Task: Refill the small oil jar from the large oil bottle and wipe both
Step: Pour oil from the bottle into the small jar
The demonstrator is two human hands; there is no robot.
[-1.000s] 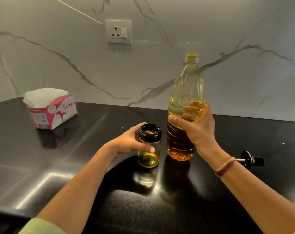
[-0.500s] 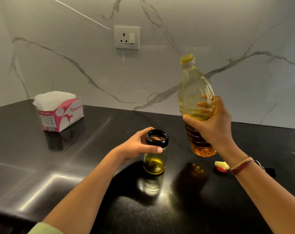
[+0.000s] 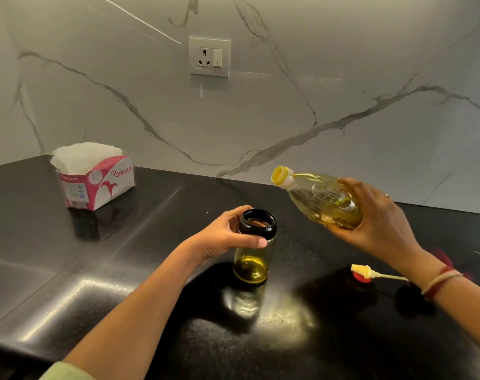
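I have the left hand with its fingers curled round the neck of the small oil jar, steadying it on the surface. The right hand grips the large oil bottle, tilted mouth-first just up and right of those fingers. I see no stream, so pouring and wiping remain.

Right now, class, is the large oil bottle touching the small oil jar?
Apart. Head view: the tilted large oil bottle hangs above and right of the small oil jar, with a plain gap between.
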